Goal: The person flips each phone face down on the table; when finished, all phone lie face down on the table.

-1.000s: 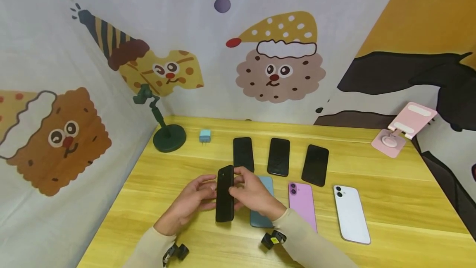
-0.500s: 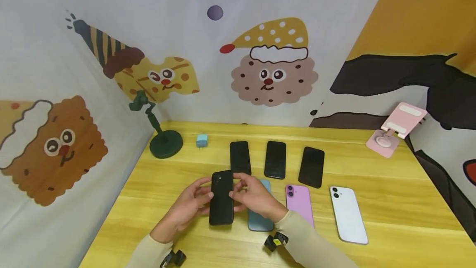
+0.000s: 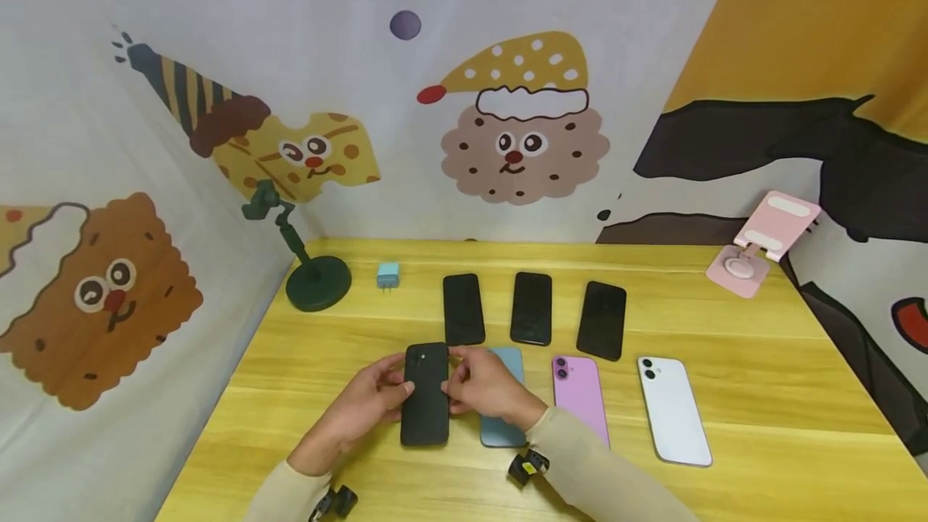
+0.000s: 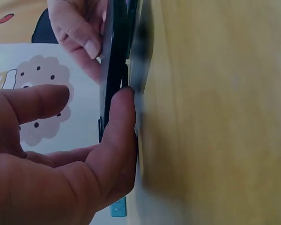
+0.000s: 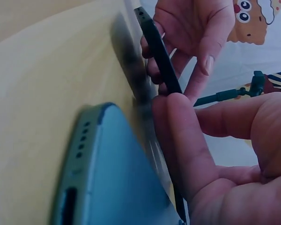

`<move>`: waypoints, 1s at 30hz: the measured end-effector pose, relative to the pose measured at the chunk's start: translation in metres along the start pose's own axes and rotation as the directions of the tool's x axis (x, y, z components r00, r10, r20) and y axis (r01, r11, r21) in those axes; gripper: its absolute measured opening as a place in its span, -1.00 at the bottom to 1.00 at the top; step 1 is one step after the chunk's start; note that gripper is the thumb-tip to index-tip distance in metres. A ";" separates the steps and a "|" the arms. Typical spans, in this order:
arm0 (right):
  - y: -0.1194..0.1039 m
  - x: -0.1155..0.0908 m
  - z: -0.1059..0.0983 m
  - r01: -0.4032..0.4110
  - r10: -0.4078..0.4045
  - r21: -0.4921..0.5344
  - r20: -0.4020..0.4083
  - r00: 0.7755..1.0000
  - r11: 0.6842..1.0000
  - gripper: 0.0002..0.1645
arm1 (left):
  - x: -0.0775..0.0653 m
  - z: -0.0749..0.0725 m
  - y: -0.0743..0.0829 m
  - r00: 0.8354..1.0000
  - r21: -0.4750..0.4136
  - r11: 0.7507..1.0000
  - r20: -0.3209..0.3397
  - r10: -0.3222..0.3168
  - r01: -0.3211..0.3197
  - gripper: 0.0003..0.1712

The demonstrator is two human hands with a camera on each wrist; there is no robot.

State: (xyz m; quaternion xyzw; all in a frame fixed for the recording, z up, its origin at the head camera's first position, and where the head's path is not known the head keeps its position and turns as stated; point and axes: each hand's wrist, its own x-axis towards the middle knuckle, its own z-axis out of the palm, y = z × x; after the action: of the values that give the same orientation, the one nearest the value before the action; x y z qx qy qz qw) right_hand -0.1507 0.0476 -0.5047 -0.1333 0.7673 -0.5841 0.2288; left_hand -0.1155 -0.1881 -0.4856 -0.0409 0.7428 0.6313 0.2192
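Observation:
A black smartphone [image 3: 424,405], its camera side up, is held close over the wooden table between both hands. My left hand [image 3: 362,403] grips its left edge, thumb near the top face and fingers below, as the left wrist view shows along the phone's thin side [image 4: 113,61]. From the other side my right hand [image 3: 489,385] holds the right edge with its fingertips. A blue phone [image 3: 502,431] lies partly under the right hand and looms in front in the right wrist view [image 5: 124,173].
A pink phone [image 3: 580,393] and a white phone [image 3: 674,413] lie to the right. Behind are three dark phones [image 3: 532,308] in a row. A green stand [image 3: 317,284] and a blue charger plug [image 3: 387,274] are back left; a pink stand [image 3: 738,268] is back right.
The black phone, first held nearly edge-on and upright, has been tipped down so its back faces up, and has come lower toward the table. Both hands keep hold of it.

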 end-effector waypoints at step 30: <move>-0.001 0.002 -0.002 0.021 -0.020 -0.210 0.005 1.000 0.978 -0.14 | 0.004 -0.010 -0.001 1.000 0.095 0.995 0.006 -0.006 0.005 -0.28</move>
State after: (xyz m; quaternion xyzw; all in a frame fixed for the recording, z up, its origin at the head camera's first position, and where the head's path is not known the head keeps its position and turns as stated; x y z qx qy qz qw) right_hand -0.1531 0.0479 -0.5037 -0.1654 0.8228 -0.5021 0.2087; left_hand -0.1216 -0.1968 -0.4875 -0.0305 0.7711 0.5949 0.2249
